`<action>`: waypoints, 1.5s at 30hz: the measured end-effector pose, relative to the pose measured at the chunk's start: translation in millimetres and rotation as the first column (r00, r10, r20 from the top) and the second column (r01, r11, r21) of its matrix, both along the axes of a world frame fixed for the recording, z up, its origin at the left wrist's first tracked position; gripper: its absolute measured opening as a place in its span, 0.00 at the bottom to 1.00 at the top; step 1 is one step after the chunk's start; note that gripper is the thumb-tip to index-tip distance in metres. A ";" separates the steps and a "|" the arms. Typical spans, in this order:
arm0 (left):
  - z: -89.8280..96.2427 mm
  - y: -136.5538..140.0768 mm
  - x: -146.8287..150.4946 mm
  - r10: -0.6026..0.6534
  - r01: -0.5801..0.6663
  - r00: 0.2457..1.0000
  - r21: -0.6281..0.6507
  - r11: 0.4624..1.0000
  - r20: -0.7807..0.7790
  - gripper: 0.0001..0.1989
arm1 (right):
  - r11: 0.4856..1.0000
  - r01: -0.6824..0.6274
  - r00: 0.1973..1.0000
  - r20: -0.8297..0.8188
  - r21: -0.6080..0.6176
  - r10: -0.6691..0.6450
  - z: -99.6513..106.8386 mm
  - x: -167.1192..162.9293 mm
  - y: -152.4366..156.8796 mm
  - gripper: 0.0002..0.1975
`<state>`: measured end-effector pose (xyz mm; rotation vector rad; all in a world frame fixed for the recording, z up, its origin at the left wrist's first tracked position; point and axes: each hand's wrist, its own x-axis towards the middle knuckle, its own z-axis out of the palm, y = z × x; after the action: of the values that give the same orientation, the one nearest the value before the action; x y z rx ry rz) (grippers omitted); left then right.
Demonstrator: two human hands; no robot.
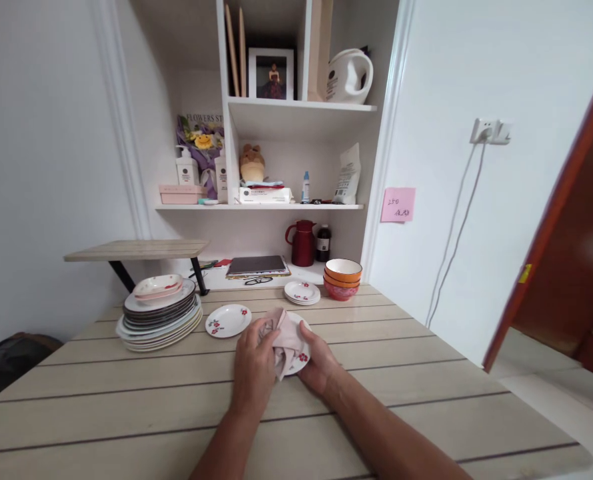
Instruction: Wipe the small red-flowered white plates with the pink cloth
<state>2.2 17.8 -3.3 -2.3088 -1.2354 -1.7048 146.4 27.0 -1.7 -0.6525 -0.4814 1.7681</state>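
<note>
A small white plate with red flowers (303,358) is held up over the table, tilted toward me. My right hand (321,360) grips its right edge, thumb on the face and fingers behind. With my left hand (255,360) I press a pale pink cloth (287,337) onto the plate; the cloth covers most of its left side. Just beyond my left hand lies another flowered plate (229,321), flat on the table. Behind the held plate sits a short stack of small flowered plates (302,292).
On the left stands a tall stack of plates (159,323) beside a raised wooden shelf (136,250). Stacked bowls (342,280) stand at the back right. Beyond the table are a closed laptop (256,265), a red jug (303,243) and a dark bottle (323,243).
</note>
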 end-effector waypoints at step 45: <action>-1.3 -8.7 16.8 0.123 -0.218 0.857 -0.136 0.966 -0.501 0.18 | 0.998 -0.025 0.997 -0.066 0.056 0.028 3.1 -0.5 -3.1 0.28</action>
<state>19.0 9.1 -4.6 -2.4182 -1.4720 -0.8900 145.9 23.9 1.4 -0.5486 -0.4936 1.7892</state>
